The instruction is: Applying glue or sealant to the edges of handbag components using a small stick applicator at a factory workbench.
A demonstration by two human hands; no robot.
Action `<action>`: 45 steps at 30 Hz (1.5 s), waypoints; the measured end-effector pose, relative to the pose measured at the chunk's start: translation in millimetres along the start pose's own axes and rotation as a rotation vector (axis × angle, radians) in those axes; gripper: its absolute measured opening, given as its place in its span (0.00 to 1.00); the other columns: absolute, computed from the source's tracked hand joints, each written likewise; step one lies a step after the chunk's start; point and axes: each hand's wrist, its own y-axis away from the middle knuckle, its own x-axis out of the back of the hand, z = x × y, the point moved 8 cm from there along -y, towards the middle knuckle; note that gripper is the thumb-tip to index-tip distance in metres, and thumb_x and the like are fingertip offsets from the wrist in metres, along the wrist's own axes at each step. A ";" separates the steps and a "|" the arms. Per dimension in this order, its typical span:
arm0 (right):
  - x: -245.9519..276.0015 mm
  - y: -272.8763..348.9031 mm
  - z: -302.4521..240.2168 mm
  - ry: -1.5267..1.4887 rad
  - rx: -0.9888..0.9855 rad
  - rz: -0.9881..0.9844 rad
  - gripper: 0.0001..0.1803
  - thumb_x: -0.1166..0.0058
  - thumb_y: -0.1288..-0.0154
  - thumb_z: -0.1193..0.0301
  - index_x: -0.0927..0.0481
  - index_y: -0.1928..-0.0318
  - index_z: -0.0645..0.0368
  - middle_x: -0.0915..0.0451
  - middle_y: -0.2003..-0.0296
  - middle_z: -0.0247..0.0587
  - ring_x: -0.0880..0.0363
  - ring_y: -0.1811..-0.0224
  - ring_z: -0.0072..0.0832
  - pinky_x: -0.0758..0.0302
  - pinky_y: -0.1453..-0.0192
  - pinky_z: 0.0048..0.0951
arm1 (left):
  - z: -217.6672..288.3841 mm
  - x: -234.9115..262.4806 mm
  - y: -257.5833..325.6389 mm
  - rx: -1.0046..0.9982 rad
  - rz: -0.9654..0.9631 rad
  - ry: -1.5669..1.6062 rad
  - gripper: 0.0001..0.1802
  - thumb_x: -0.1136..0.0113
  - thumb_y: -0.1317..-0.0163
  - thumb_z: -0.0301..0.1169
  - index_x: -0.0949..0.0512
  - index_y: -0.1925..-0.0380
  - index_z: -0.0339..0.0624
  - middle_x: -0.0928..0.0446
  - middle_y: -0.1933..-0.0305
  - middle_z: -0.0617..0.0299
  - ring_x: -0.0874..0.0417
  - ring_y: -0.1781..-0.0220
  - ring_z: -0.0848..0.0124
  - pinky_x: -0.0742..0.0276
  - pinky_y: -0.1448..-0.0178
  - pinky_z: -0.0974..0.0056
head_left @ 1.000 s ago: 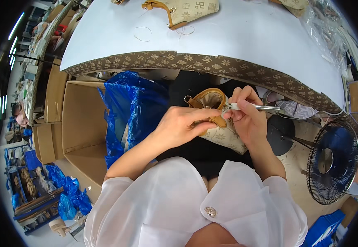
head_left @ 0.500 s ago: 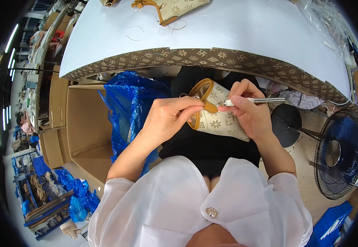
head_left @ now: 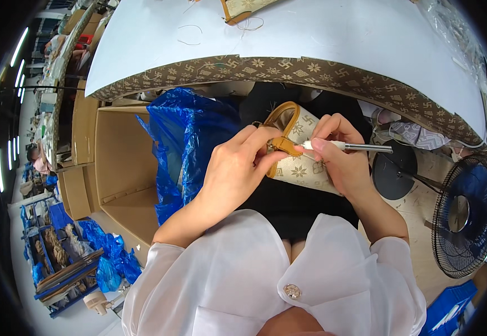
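A small beige patterned bag with tan trim lies tilted over my lap, its mouth facing left. My left hand pinches the tan tab at the rim between thumb and fingers. In my right hand is a slim pen-like tool with a white front part and a silver rear. Its tip points left, right by the end of the tab; whether they touch is too small to tell. My right hand's lower fingers are partly hidden behind the bag.
Ahead is a white-topped table with a brown patterned edge, carrying another beige bag and loose thread. To the left stands an open cardboard box with a blue plastic bag. A black fan stands at the right.
My left fingers have shifted along the tab, which now sticks up from the bag's side toward the tool's tip. The whole view has moved slightly.
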 end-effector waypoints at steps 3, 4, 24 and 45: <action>-2.2 0.8 -2.0 0.013 0.000 0.002 0.06 0.44 0.38 0.78 0.29 0.68 0.61 0.30 0.69 0.36 0.32 0.71 0.16 0.25 0.57 0.21 | 4.6 1.1 1.6 -0.167 0.039 -0.082 0.11 0.27 0.47 0.26 0.15 0.62 0.40 0.21 0.70 0.62 0.21 0.75 0.69 0.23 0.72 0.69; -2.5 1.0 -2.3 0.019 0.001 0.003 0.06 0.44 0.38 0.78 0.29 0.68 0.60 0.29 0.68 0.36 0.32 0.71 0.16 0.28 0.60 0.20 | 3.3 2.4 1.5 -0.167 0.038 -0.082 0.11 0.27 0.47 0.26 0.15 0.62 0.40 0.21 0.70 0.62 0.21 0.75 0.69 0.23 0.72 0.69; -0.8 0.8 2.6 0.169 0.085 -0.005 0.07 0.38 0.39 0.76 0.26 0.68 0.58 0.28 0.71 0.27 0.32 0.71 0.10 0.36 0.67 0.16 | -12.4 5.9 23.1 -0.043 0.177 0.031 0.05 0.31 0.42 0.23 0.16 0.66 0.34 0.17 0.67 0.58 0.15 0.69 0.71 0.19 0.67 0.70; -13.6 5.8 -3.0 0.352 0.163 -0.077 0.07 0.40 0.39 0.84 0.24 0.64 0.61 0.27 0.65 0.34 0.26 0.64 0.17 0.29 0.56 0.19 | -26.4 -7.4 -8.7 0.022 0.044 0.449 0.05 0.40 0.34 0.25 0.19 0.64 0.34 0.21 0.69 0.57 0.20 0.71 0.69 0.27 0.67 0.68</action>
